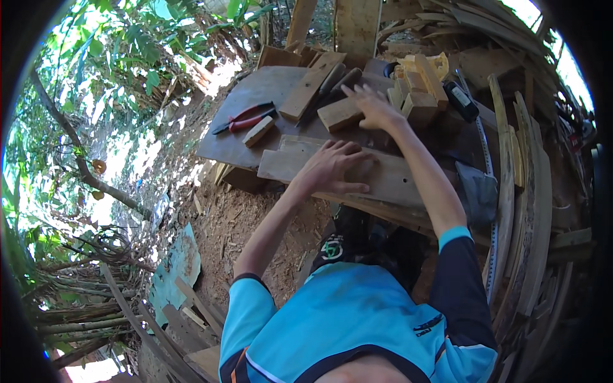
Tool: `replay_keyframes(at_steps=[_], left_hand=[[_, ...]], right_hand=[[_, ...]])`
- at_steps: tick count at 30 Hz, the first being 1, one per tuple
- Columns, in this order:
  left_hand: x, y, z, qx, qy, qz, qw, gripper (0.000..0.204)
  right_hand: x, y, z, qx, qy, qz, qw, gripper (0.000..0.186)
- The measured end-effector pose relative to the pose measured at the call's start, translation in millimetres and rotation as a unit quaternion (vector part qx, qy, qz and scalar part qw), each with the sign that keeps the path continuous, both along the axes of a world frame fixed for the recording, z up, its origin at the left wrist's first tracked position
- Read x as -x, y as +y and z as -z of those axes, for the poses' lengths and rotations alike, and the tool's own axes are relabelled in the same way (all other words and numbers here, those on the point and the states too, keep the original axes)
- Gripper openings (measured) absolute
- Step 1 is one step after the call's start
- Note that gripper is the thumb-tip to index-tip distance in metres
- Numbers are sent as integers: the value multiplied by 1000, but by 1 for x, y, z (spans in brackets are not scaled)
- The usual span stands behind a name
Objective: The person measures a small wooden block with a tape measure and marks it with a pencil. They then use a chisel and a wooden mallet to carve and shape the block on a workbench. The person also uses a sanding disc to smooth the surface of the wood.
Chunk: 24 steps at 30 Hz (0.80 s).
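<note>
My left hand (332, 167) lies on a pale wooden board (408, 182) along the near edge of the worktable, its fingers spread over the wood. Farther off and to the right, my right hand (375, 108) reaches out with stretched fingers, beside and partly over a short wooden block (338, 115). I cannot tell whether it touches that block. Neither hand appears to hold anything. Left of them lie red-handled pliers (248, 121) next to a small wooden piece (258, 132).
Cut wooden blocks (418, 105) are stacked at the table's back right, beside a black object (462, 102). A long thin measuring strip (486, 150) runs down the right, near a grey cloth (477, 195). Long planks (530, 210) crowd the right side; the table (223, 143) has a smooth top.
</note>
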<state>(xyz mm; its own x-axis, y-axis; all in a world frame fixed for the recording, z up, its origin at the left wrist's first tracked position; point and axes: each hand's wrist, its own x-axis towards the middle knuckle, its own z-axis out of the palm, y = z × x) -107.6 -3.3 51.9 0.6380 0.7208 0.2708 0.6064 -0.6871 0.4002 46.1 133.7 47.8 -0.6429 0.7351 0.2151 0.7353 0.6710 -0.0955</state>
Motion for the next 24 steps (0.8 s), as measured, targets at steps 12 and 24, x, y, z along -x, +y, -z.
replay_keyframes(at_steps=[12,24], left_hand=[[18,24,22,81,-225,54,970,22],[-3,199,35,-68,77,-361,927,32]], right_hand=[[-54,-104,-44,-69,227,163,958,53],[-97,-180,8,-109,305,224,919,45]])
